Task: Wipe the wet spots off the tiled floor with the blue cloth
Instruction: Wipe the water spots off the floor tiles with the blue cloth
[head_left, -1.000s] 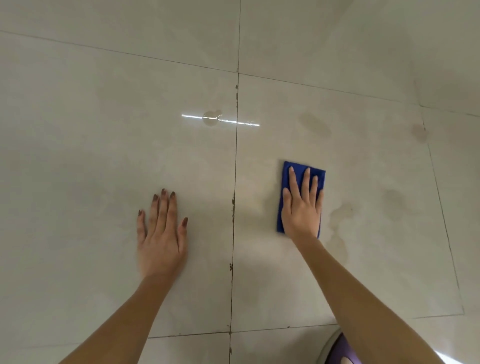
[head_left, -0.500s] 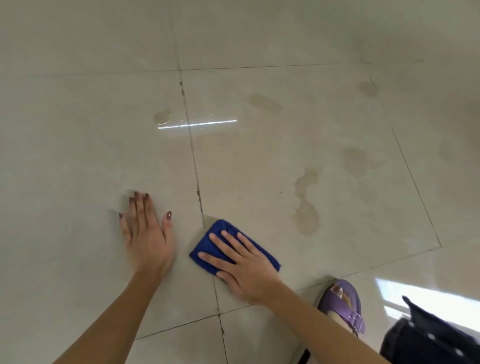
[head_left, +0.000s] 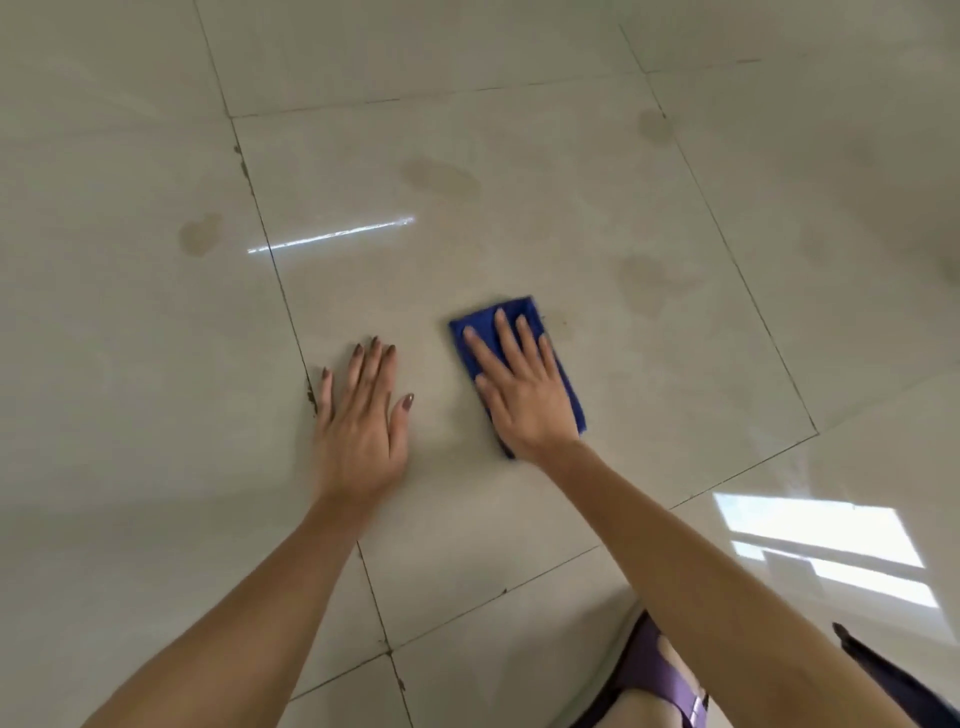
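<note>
A folded blue cloth (head_left: 563, 374) lies flat on the pale tiled floor (head_left: 649, 395). My right hand (head_left: 519, 395) presses on it with straight fingers. My left hand (head_left: 361, 426) rests flat on the floor just left of the cloth, beside a grout line. Wet spots show as darker patches: one (head_left: 200, 234) on the tile to the left, one (head_left: 441, 176) further out ahead, one (head_left: 649, 280) right of the cloth, one (head_left: 653, 124) far out near a tile corner. A faint smear (head_left: 561, 322) sits at the cloth's right edge.
My foot in a purple sandal (head_left: 654, 670) is at the bottom right, with dark fabric (head_left: 893, 675) beside it. A bright window reflection (head_left: 821, 545) lies on the floor at the right, and a thin light streak (head_left: 332, 236) ahead.
My right hand has slid the cloth from the grout line out to the right and forward, over where a two-lobed wet patch showed. My left hand now lies right of the grout line.
</note>
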